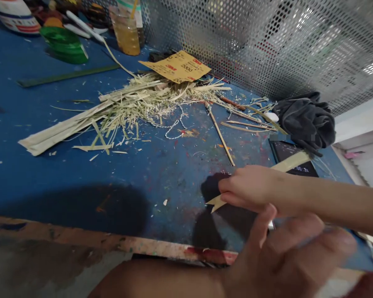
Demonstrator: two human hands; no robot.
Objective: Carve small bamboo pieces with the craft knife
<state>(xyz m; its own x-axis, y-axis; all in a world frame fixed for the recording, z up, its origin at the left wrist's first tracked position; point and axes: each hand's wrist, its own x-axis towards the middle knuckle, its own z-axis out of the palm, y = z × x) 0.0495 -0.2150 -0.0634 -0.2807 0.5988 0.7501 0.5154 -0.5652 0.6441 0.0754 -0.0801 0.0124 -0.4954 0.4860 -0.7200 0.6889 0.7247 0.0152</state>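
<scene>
My right hand point(247, 186) reaches in from the right edge with its fingers closed around a pale, flat leaf strip point(290, 162). The strip's forked tip sticks out to the left of the fingers, and its other end passes behind my wrist over a phone point(281, 149). Below that forearm is my left hand point(298, 256), blurred, its thumb raised and its fingers apart and slightly bent. Nothing can be made out in it. Beyond my right hand, a thin wooden stick point(220, 134) with a dark, thread-wrapped end lies on the blue table point(174, 174).
Across the back lie a heap of leaf shavings point(143, 97), yellow sandpaper point(183, 66) and a braided cord point(174, 129). A dark cloth point(306, 120) is crumpled by the perforated metal panel point(251, 45). A jar of amber liquid point(127, 35) and green tape point(64, 44) stand at back left.
</scene>
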